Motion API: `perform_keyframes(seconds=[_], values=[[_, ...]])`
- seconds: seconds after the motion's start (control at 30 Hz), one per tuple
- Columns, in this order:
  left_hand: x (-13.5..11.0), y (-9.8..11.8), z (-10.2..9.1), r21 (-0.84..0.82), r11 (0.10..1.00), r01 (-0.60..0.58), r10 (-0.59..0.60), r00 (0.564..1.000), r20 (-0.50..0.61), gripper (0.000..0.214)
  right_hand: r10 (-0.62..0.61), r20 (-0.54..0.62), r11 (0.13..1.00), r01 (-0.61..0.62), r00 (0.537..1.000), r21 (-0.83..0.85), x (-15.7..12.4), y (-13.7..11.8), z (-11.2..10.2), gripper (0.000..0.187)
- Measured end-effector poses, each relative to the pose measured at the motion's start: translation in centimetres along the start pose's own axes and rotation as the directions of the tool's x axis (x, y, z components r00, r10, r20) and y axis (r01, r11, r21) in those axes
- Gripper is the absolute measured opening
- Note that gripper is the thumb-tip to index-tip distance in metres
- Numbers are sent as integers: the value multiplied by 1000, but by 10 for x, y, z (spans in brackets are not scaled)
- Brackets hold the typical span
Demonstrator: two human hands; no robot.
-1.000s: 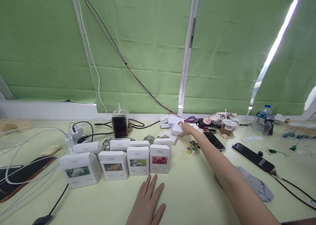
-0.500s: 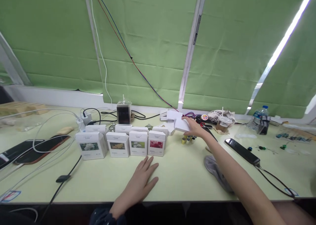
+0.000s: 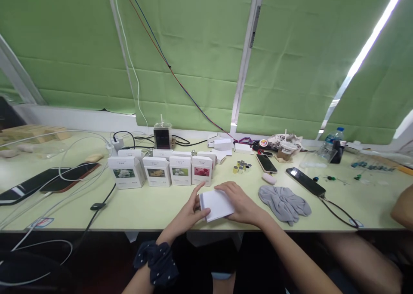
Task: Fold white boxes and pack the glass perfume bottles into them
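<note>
Between my two hands is a white folded carton (image 3: 217, 204), held near the table's front edge with a plain white face up. My left hand (image 3: 190, 210) grips its left side, thumb on top. The right hand (image 3: 240, 203) wraps around its right side, the fingers partly hidden. Just beyond stands a row of white boxes with flower pictures: one with red flowers (image 3: 202, 172), one with white flowers on green (image 3: 180, 172), one with yellow flowers (image 3: 156, 173) and a wider one at the left (image 3: 126, 173). More white boxes stand behind them.
Small yellow-sided cylinders (image 3: 241, 167) stand right of the boxes, near a phone (image 3: 266, 163). A grey cloth (image 3: 284, 203) and a second phone (image 3: 306, 182) lie to the right. White cartons (image 3: 222, 144) lie at the back. Cables and dark devices (image 3: 69, 178) cover the left. Another person's arm (image 3: 403, 206) shows at right.
My right hand has come back from the rear of the table with a white carton. My left hand has lifted from the tabletop and now holds it too.
</note>
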State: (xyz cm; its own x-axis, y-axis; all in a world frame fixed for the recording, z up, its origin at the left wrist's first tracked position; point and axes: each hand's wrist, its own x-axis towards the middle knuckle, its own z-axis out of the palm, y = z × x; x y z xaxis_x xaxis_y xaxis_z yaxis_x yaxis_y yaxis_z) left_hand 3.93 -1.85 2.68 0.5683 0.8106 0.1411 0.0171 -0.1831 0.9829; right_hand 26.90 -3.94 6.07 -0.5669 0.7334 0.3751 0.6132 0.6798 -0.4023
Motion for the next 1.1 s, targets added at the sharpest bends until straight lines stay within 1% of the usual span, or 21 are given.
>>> perform_keyframes(seconds=[0.07, 0.1, 0.13, 0.17, 0.2, 0.23, 0.27, 0.3, 0.33, 0.37, 0.4, 0.43, 0.5, 0.57, 0.63, 0.7, 0.77, 0.9, 1.1], values=[[0, 0, -1, 38, 999, 32, -31, 999, -37, 71, -20, -38, 999, 21, 999, 25, -1, -1, 11, 79], [0, 0, -3, 52, 998, 39, -36, 998, -59, 63, -4, -81, 999, 7, 997, 45, -2, 0, 14, 80], [0, -1, -5, 52, 998, 40, -35, 996, -87, 57, 39, -140, 997, -28, 989, 77, -3, 1, 18, 82], [0, -1, -7, 34, 999, 34, -30, 992, -122, 54, 110, -215, 988, -83, 971, 131, -5, 2, 21, 86], [0, -2, -9, 0, 1000, 28, -28, 987, -161, 54, 206, -290, 966, -146, 935, 215, -8, 2, 24, 90], [0, -2, -10, -41, 999, 25, -33, 980, -199, 55, 316, -345, 923, -201, 884, 329, -11, 3, 29, 94], [-1, -2, -11, -78, 997, 24, -41, 973, -228, 58, 421, -364, 856, -230, 831, 463, -13, 3, 34, 95], [-1, -3, -11, -104, 994, 24, -49, 968, -247, 60, 507, -346, 768, -232, 790, 597, -15, 3, 39, 93], [-1, -2, -11, -116, 993, 26, -55, 966, -253, 60, 565, -301, 669, -213, 768, 712, -16, 2, 46, 88], [-1, -2, -10, -116, 993, 29, -57, 967, -249, 60, 594, -248, 574, -187, 765, 797, -17, 0, 52, 81], [-1, -2, -10, -109, 994, 25, -50, 970, -239, 58, 606, -207, 496, -161, 768, 853, -17, -2, 57, 74], [-1, -2, -9, -101, 995, 13, -36, 974, -224, 56, 609, -181, 437, -137, 773, 889, -16, -4, 62, 67], [0, -2, -9, -99, 995, -13, -6, 982, -190, 52, 618, -181, 379, -88, 765, 921, -14, -9, 69, 57], [0, -3, -9, -101, 995, -24, 8, 987, -162, 49, 635, -219, 367, -40, 741, 929, -11, -13, 71, 51], [0, -4, -10, -103, 994, -23, 8, 990, -138, 46, 647, -258, 373, -3, 718, 928, -10, -15, 71, 47], [0, -5, -10, -109, 994, -26, 12, 993, -120, 44, 646, -261, 375, -1, 717, 927, -10, -15, 70, 43], [1, -6, -11, -115, 993, -30, 17, 994, -109, 44, 641, -240, 365, -14, 729, 931, -11, -14, 69, 40], [2, -7, -11, -112, 993, -27, 16, 995, -97, 45, 644, -222, 349, -24, 732, 937, -14, -12, 68, 41], [-2, -2, -11, -146, 989, -3, -6, 998, -61, 29, 644, -279, 395, 2, 713, 919, -13, -9, 72, 38]])
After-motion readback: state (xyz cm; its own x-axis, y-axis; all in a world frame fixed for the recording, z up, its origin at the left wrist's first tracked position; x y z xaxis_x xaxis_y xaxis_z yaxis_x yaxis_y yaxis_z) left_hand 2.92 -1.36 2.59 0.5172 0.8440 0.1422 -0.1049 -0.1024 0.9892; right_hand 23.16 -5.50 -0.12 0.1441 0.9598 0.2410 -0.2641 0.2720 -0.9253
